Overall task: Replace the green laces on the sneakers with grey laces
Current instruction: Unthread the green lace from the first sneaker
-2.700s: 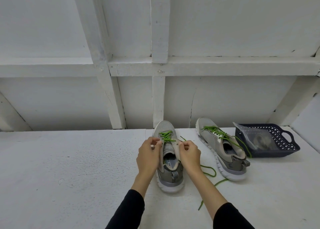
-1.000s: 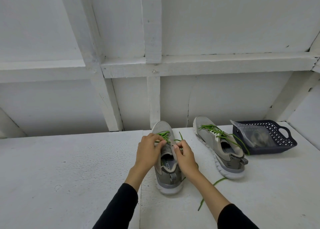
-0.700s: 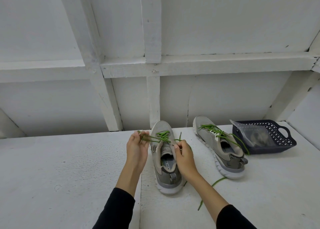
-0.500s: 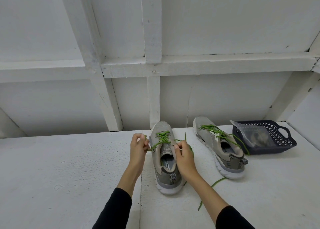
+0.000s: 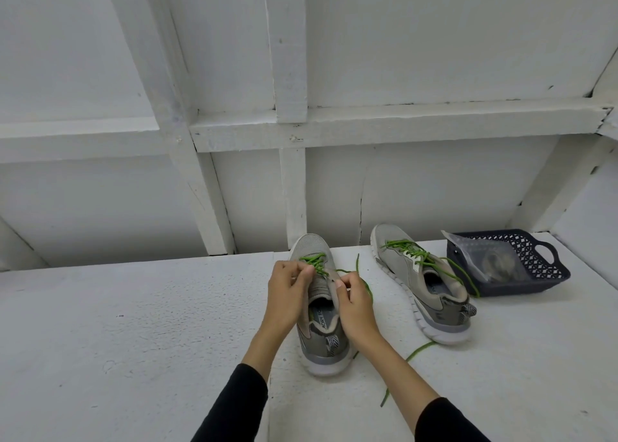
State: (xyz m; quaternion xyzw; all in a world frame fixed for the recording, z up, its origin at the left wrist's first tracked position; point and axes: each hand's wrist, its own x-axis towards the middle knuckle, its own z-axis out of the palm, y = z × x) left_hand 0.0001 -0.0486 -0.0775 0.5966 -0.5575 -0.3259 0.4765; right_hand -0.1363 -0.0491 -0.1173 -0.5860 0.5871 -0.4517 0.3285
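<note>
Two grey sneakers stand on the white table, toes pointing away from me. The near sneaker point(image 5: 321, 334) holds its green lace point(image 5: 313, 261) only in the eyelets near the toe. My left hand point(image 5: 287, 297) pinches that lace at the shoe's left eyelet row. My right hand point(image 5: 355, 302) grips the shoe's right eyelet edge, with a loose lace end point(image 5: 406, 361) trailing over the table behind it. The right sneaker point(image 5: 423, 281) is fully laced in green.
A dark blue plastic basket point(image 5: 548, 276) stands at the back right with a clear plastic bag point(image 5: 481, 257) inside; its contents are unclear. A white wall with wooden framing point(image 5: 291, 117) rises behind the table.
My left hand pulled a lace length out to the left of the shoe, then came back onto the eyelets. More green lace now lies loose on the right.
</note>
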